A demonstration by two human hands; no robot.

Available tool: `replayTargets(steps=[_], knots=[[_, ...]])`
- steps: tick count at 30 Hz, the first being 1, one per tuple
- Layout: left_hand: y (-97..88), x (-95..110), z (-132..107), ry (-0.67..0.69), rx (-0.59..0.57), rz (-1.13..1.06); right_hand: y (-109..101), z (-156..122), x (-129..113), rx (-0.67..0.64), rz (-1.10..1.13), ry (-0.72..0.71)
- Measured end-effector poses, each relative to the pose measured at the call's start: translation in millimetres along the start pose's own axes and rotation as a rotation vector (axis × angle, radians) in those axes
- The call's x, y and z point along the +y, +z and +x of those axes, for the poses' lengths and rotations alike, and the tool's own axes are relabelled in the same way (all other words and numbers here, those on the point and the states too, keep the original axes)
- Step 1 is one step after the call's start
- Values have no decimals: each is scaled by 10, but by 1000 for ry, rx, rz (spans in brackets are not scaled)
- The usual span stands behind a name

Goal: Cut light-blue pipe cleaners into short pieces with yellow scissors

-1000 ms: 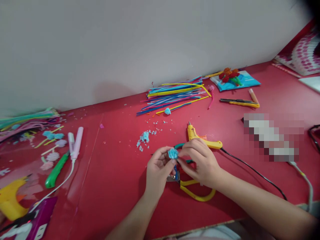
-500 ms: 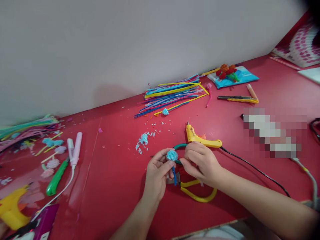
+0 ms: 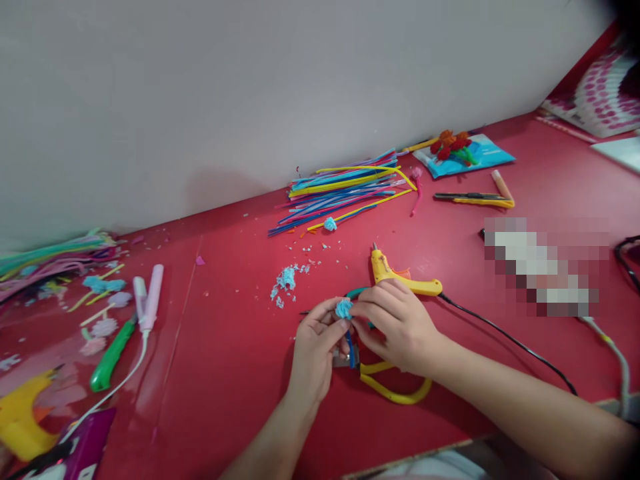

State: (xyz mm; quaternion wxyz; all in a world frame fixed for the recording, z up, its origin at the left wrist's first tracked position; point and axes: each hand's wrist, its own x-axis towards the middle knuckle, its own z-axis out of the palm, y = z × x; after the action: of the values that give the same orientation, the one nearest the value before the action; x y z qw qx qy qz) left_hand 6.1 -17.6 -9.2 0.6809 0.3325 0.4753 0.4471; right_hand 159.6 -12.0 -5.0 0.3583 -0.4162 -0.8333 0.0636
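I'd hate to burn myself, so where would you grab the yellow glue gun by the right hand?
Probably by its handle, coming from the right: the yellow glue gun lies with that handle stretching rightward, while the metal nozzle, possibly hot, points away from the person. The right hand covers part of the gun's near edge.

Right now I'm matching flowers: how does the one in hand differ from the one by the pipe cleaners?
The held flower is in the left hand, right hand at its edge; the loose flower lies on the table. The held flower looks larger in view, the loose flower smaller, farther off. Both are light blue and ruffled.
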Motion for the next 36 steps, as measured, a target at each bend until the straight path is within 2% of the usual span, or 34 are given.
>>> replayTargets(steps=[5,16,21,36], knots=[[9,3,-9,2,6,13,3,0,4,12,-46,-20],[-3,1,-17,-11,14,58,2,27,-46,2,52,79],[0,-25,-11,31,20,60,7,22,-56,-12,57,80],[17,-27,-13,8,50,62,-2,28,-68,-7,55,81]])
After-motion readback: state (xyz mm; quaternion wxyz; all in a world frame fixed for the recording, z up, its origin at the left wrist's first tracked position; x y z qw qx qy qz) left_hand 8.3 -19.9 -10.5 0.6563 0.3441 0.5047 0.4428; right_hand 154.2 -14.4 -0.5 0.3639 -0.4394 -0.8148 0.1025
